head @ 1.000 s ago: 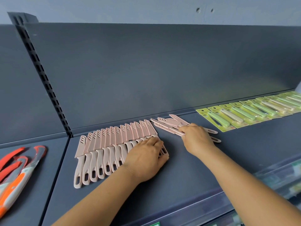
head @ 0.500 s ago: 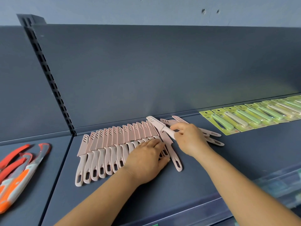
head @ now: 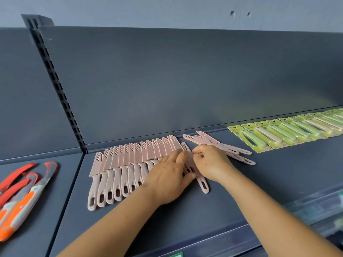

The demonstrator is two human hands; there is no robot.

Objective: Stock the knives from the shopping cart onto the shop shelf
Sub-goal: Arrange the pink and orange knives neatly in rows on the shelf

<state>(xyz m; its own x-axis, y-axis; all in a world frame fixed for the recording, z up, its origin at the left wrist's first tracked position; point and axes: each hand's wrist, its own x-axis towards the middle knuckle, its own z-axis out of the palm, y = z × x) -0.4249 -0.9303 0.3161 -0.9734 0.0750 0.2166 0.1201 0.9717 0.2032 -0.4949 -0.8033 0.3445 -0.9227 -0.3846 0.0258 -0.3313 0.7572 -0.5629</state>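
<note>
Head view: the left hand (head: 168, 179) lies flat on the right end of the knife row (head: 130, 164), fingers straight, likely to hold its overlap while the right hand (head: 209, 164) pinches one knife (head: 201, 180) in alongside. Spare knives (head: 219, 145) wait behind. Bare shelf (head: 278, 173) lies rightward before the green packs (head: 289, 129).

Bare shelf (head: 278, 182) lies open in front of and right of the loose pink knives (head: 219, 145), while the pink knife row (head: 130, 164) blocks the left, the green carded packs (head: 287, 130) the far right, and the back panel (head: 185, 80) closes off behind.
</note>
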